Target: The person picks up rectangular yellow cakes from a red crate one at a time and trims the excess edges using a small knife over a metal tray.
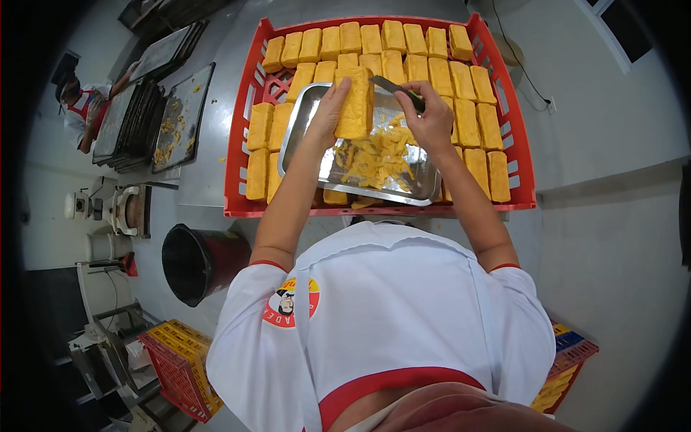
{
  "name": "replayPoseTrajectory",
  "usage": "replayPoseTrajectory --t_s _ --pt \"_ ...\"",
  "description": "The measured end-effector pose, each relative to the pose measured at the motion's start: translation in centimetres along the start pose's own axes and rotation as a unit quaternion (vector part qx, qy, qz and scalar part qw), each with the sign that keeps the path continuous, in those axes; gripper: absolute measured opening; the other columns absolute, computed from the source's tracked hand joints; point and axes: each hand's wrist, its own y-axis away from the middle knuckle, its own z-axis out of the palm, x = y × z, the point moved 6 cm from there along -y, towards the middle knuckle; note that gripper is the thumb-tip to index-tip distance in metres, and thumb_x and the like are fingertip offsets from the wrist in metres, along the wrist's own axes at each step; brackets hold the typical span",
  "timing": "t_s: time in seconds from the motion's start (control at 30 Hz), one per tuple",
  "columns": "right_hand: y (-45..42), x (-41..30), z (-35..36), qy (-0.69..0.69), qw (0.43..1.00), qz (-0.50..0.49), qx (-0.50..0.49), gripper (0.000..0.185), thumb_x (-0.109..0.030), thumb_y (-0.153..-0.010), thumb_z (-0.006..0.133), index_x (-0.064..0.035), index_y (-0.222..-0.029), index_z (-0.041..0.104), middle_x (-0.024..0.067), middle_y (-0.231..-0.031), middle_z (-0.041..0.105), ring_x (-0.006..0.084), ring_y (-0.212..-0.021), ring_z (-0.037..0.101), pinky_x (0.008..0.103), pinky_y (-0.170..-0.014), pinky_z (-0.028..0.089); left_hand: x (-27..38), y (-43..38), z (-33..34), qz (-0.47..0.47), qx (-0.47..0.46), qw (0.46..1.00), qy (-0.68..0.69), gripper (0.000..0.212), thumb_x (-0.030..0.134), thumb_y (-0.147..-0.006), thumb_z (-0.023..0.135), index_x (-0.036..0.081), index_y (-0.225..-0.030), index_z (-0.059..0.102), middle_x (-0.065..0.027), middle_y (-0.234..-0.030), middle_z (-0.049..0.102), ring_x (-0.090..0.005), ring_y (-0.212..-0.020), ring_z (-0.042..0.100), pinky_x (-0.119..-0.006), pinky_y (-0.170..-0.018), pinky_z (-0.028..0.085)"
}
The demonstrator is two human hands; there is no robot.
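My left hand [327, 116] grips a yellow loaf [354, 105] and holds it tilted above a shallow metal tray [324, 168]. In my right hand [429, 116] is a knife with a dark blade and a black and green handle [413, 99]; its blade tip lies close to the loaf's upper right edge. Yellow trimmings [378, 159] are heaped in the tray. Beneath the tray, rows of similar yellow loaves [467, 123] fill much of a red plastic crate [526, 183]. The tray and my arms hide some of those loaves.
A metal table [202, 189] bears the crate. To the left are a crumb-strewn baking sheet [181, 121] and stacked dark trays [129, 127], with another person [86, 110] beside them. A black bucket [208, 262] stands on the floor at left. More crates [183, 367] sit behind me.
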Motion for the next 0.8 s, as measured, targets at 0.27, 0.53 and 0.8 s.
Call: replayPoseTrajectory --t_s 0.27,0.53,0.8 --pt "-3.5 -1.1 0.7 0.051 0.997 -0.030 -0.053 0.018 -0.029 -0.090 0.076 -0.0140 -0.097 0.071 0.0010 -0.087 0.075 0.0182 -0.059 0.067 0.0308 -0.054 0.048 0.2 -0.2 -0.1 0.033 0.019 0.996 -0.077 0.059 0.049 -0.104 0.055 0.006 -0.143 0.050 -0.0066 -0.124 0.065 -0.0157 -0.103 0.068 -0.032 -0.084 0.059" --pt "-1.6 -0.7 0.6 0.040 0.996 0.028 -0.077 0.021 -0.034 -0.090 0.075 -0.0152 -0.098 0.069 -0.0004 -0.084 0.074 0.0200 -0.057 0.065 0.0338 -0.054 0.049 -0.1 -0.2 0.0 0.042 0.040 0.994 -0.090 0.063 0.051 -0.103 0.057 0.004 -0.145 0.050 -0.0083 -0.129 0.065 -0.0165 -0.110 0.067 -0.032 -0.090 0.057" --pt "-0.5 -1.2 -0.2 0.033 0.996 0.028 -0.079 0.019 -0.032 -0.088 0.077 -0.0148 -0.092 0.070 0.0033 -0.079 0.073 0.0217 -0.059 0.067 0.0352 -0.055 0.049 0.1 -0.3 1.3 0.036 0.061 0.995 -0.066 0.068 0.048 -0.102 0.059 0.000 -0.149 0.046 -0.0077 -0.142 0.057 -0.0146 -0.128 0.054 -0.029 -0.108 0.041"
